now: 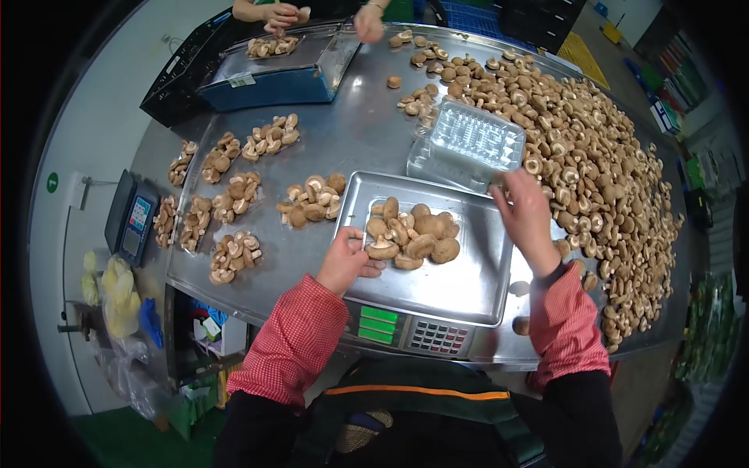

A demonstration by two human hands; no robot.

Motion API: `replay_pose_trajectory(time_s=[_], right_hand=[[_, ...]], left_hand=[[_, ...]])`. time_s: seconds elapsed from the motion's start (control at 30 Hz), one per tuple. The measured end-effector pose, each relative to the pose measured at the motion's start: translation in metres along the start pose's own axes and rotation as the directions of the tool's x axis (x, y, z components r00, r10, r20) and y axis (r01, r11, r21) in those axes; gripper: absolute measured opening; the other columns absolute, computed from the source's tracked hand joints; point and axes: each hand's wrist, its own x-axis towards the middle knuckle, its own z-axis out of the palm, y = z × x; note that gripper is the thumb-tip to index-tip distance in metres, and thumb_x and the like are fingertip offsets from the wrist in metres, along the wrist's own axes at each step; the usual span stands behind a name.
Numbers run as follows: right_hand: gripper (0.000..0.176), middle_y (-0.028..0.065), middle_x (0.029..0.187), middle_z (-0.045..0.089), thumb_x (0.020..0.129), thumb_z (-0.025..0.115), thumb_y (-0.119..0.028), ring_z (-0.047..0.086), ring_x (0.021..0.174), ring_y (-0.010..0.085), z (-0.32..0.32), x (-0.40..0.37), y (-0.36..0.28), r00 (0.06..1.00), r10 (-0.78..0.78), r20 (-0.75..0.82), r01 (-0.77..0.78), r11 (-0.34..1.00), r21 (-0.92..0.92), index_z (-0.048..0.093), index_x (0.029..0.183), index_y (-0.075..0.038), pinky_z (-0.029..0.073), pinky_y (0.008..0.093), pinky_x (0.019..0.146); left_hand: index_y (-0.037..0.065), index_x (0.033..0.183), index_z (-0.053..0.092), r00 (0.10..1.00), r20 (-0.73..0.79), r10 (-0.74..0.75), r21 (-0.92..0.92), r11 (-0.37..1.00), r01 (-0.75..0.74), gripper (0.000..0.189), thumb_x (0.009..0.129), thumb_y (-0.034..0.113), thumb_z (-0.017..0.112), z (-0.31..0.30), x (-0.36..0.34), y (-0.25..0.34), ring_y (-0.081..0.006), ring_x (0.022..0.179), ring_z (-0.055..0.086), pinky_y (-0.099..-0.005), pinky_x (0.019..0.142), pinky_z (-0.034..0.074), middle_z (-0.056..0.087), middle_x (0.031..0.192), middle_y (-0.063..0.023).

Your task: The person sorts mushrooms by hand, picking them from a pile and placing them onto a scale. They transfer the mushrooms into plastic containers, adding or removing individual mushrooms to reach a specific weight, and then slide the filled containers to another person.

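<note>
On the steel pan of a scale (476, 292) lies a clear plastic tray (459, 226) filled with shiitake mushrooms (421, 234). My left hand (349, 261) grips this tray at its left side, thumb and fingers closed on the edge. My right hand (527, 214) is over the right rear corner of the scale, its fingers apart and holding nothing visible. Its fingertips are right by the front corner of a stack of clear plastic trays (476, 144) behind the scale. Green displays (378, 324) glow on the scale's front beside its keypad (437, 337).
Loose shiitake (601, 179) cover the table's right side. Several filled trays (236, 195) are grouped at left, one portion (312, 201) close beside the scale. Across the table, another person's hands (282, 17) work above a blue crate (269, 87). A second scale display (136, 218) stands far left.
</note>
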Motion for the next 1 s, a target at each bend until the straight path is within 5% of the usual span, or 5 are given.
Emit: replay_pose_trajectory(time_s=[0.07,0.23,0.33,0.8,1.0], right_hand=[[0.017,0.0134,0.084,0.060,0.082,0.071,-0.013,0.058,0.083,0.0331,0.000,0.022,-0.002,0.995,-0.089,0.047,0.091,0.995,-0.035,0.063,0.094,-0.004,0.048,0.0429,0.072],[0.018,0.0097,0.080,0.060,0.075,0.074,-0.017,0.059,0.078,0.0302,0.044,0.010,-0.081,0.893,-0.389,0.225,0.304,0.892,0.334,0.063,0.083,-0.006,0.050,0.0415,0.070],[0.016,0.0087,0.081,0.059,0.078,0.072,-0.016,0.058,0.080,0.0300,0.052,0.007,-0.105,0.876,-0.291,0.386,0.188,0.941,0.283,0.064,0.088,-0.007,0.049,0.0403,0.071],[0.008,0.0095,0.072,0.059,0.072,0.061,-0.009,0.061,0.073,0.0252,0.063,-0.007,-0.123,0.862,-0.402,0.308,0.459,0.877,-0.140,0.056,0.077,-0.005,0.050,0.0369,0.069],[0.007,0.0112,0.076,0.062,0.075,0.059,-0.008,0.063,0.077,0.0263,0.060,-0.007,-0.120,0.826,-0.406,0.391,0.471,0.878,-0.084,0.058,0.080,-0.003,0.051,0.0364,0.070]], left_hand=[[0.007,0.121,0.035,1.000,0.007,0.005,0.016,1.000,-0.005,0.033,0.092,-0.004,0.047,0.001,-0.002,0.002,-0.0238,0.086,0.071,-0.0331,0.068,0.061,0.064,0.111,-0.0166],[0.009,0.122,0.035,0.999,0.041,0.035,-0.027,0.999,-0.034,0.036,0.091,-0.004,0.048,-0.001,0.002,-0.007,-0.0225,0.087,0.070,-0.0323,0.068,0.060,0.063,0.110,-0.0143],[0.009,0.123,0.036,0.997,0.049,0.063,-0.032,0.998,-0.061,0.038,0.090,-0.005,0.048,0.000,0.000,-0.007,-0.0227,0.089,0.070,-0.0329,0.068,0.060,0.062,0.111,-0.0141],[0.003,0.126,0.034,0.997,0.006,0.072,-0.067,0.995,-0.072,0.046,0.084,-0.010,0.050,0.003,0.003,-0.011,-0.0233,0.088,0.066,-0.0333,0.064,0.063,0.056,0.110,-0.0169],[0.002,0.126,0.035,0.995,-0.033,0.099,-0.025,0.995,-0.100,0.047,0.083,-0.010,0.050,0.006,0.003,-0.013,-0.0238,0.090,0.066,-0.0337,0.063,0.063,0.056,0.111,-0.0176]])
